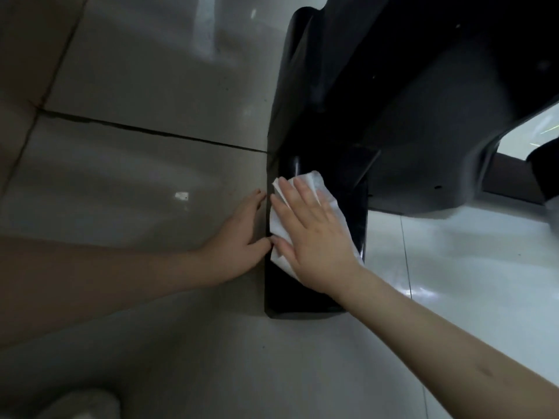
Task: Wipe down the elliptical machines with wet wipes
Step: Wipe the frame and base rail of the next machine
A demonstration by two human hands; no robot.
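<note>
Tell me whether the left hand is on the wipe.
No, the right hand presses the wipe on the black base; the left hand rests beside it.

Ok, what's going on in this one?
A person is low to the floor, cleaning the bottom of an elliptical machine. The right hand presses a white wipe flat against the glossy black base bar, fingers spread over it. The left hand rests on the tiled floor beside the bar, fingertips at its edge. The wipe sits around the middle of the bar.
</note>
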